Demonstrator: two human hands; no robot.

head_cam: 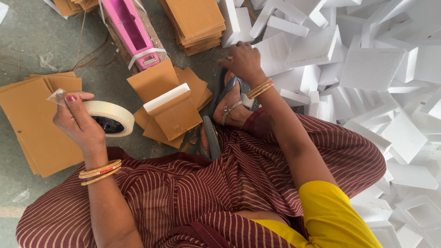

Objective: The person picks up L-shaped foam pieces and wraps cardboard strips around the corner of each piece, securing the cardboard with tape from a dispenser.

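The left hand grips a roll of clear tape, thumb and forefinger pinching the loose tape end up and away from the roll; to do this well, I judge the pinch should stay at the very tip so the strip comes off flat and does not fold on itself. The right hand reaches out over the foot toward the white foam pieces, fingers curled downward; whether it has closed on a piece I cannot tell. Between the hands lies a foam slab wrapped in brown card, resting on loose card sheets; it sits close enough for taping without shifting. Further out lie a card stack at the left, a pink tool above, and more foam heaped on the right.
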